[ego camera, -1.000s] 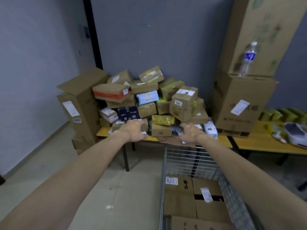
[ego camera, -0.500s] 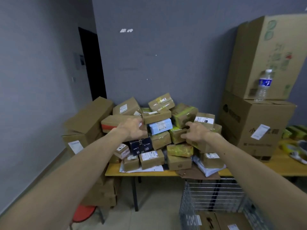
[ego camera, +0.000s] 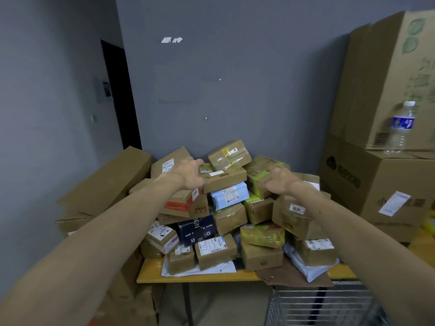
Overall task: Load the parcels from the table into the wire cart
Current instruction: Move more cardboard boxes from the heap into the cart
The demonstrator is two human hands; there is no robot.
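Left hand (ego camera: 191,175): fingers bent against the left end of flat brown cardboard parcel with white label (ego camera: 226,181), high on the pile; grip or mere touch, cannot tell. Right hand (ego camera: 279,183): fingers spread, lying flat on yellow-taped brown parcel (ego camera: 259,170) beneath its fingertips. Grey wire cart (ego camera: 324,304) sits below the right forearm, against yellow table (ego camera: 188,278).

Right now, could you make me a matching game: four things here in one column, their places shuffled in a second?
1. water bottle
2. light blue parcel
3. dark navy box
4. wire cart

A. below the table's front edge, lower right
B. on top of a big carton, far right
C. upper part of the pile
D. lower part of the pile

Pairs: 1-B, 2-C, 3-D, 4-A
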